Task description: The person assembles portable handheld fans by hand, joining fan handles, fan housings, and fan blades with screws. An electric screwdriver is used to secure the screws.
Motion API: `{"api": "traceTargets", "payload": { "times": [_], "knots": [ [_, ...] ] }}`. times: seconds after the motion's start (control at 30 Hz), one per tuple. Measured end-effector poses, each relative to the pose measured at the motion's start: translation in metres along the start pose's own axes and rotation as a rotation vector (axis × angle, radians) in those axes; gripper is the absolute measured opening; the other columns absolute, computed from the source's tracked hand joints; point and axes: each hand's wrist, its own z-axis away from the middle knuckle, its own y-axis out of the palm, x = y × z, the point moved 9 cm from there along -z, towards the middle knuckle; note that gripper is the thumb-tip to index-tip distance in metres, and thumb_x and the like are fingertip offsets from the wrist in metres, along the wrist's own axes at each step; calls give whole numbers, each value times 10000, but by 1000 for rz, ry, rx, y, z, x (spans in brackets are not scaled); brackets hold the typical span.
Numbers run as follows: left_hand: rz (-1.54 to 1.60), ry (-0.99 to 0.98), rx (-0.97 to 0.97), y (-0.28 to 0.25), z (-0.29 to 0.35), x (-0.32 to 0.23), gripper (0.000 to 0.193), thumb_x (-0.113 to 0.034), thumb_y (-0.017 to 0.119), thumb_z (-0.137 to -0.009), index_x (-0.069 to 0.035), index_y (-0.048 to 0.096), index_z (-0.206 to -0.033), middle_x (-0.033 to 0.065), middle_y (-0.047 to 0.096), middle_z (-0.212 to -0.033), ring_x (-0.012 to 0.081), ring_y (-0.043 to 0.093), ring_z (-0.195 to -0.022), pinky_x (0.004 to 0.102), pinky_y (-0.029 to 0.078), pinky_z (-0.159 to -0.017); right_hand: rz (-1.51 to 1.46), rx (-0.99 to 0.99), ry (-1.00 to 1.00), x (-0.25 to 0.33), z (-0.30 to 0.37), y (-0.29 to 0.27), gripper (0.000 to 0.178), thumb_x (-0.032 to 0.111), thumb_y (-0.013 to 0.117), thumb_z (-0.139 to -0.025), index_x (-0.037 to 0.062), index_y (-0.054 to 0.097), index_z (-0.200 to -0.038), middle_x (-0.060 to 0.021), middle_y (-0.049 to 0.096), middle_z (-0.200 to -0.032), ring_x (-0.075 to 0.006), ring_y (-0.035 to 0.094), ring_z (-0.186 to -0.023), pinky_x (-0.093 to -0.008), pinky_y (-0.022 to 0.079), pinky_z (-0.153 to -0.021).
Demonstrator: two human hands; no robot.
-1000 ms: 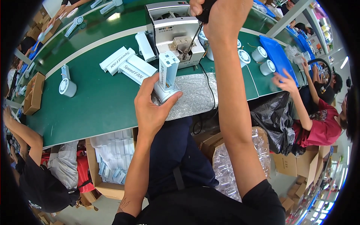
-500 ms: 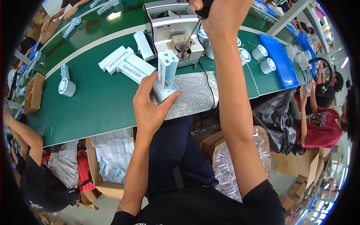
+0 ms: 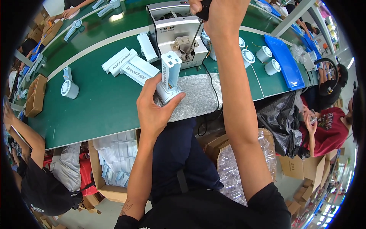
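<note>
My left hand [image 3: 153, 112] is wrapped round the base of a light-blue fan housing [image 3: 173, 74], which stands upright on a bubble-wrap mat [image 3: 200, 91]. The open, hollow side of its handle shows. High above the bench, my right hand [image 3: 225, 23] grips the black handle of a screwdriver [image 3: 205, 10]. Its thin metal shaft slants down to the front of a silver screw feeder [image 3: 162, 40]; whether the tip touches a screw cannot be made out. Beside the left hand lie two pale fan handle shells [image 3: 137, 70], and another shell [image 3: 146, 46] leans near the feeder.
On the green bench [image 3: 103, 107] stands a fan unit [image 3: 69, 88] at left. Several round fan heads [image 3: 272, 67] and a blue tray [image 3: 284, 63] are at right. A black cable [image 3: 212, 86] crosses the mat. Cartons [image 3: 114, 194] of parts sit below; co-workers flank both sides.
My right hand has shifted slightly left, and the screwdriver's shaft now shows over the screw feeder. The left hand keeps its hold on the fan housing.
</note>
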Motion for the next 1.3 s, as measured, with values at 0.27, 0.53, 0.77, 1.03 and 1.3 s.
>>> {"api": "traceTargets", "payload": {
  "times": [0.27, 0.53, 0.77, 1.03, 1.3],
  "knots": [
    [-15, 28, -2, 0, -1, -4, 641, -131, 954, -711, 63, 636, -1233, 168, 693, -1116, 277, 679, -971, 360, 534, -879, 37, -10, -74, -5, -8, 0, 706, 730, 429, -1017, 52, 587, -902, -13, 467, -500, -108, 460, -378, -243, 363, -357],
    [-10, 7, 9, 1, 0, -2, 635, -134, 950, -719, 69, 632, -1229, 167, 691, -1108, 275, 678, -967, 362, 535, -878, 32, -23, -13, -1, -7, -3, 720, 757, 439, -997, 54, 575, -926, -11, 473, -513, -110, 462, -378, -250, 350, -353],
    [-18, 21, 6, 0, -1, -4, 629, -135, 949, -720, 69, 635, -1226, 170, 691, -1108, 274, 679, -971, 360, 535, -878, -4, -21, 27, -13, -11, -4, 728, 767, 433, -991, 55, 580, -961, -5, 469, -524, -107, 465, -384, -245, 360, -350],
    [22, -37, 20, 1, 0, -1, 618, -106, 932, -742, 38, 651, -1272, 78, 698, -1102, 167, 646, -1003, 325, 512, -944, 56, -29, 135, -18, 7, -13, 740, 771, 412, -997, 50, 577, -965, -8, 457, -508, -115, 456, -378, -249, 355, -358],
    [1, -47, 17, 0, 0, 0, 618, -86, 927, -745, 33, 646, -1283, 77, 699, -1113, 161, 651, -1001, 324, 515, -935, 71, -137, -82, 37, 21, -15, 821, 812, 408, -973, 9, 571, -1025, -10, 457, -514, -110, 457, -381, -252, 341, -346]
  ]
}}
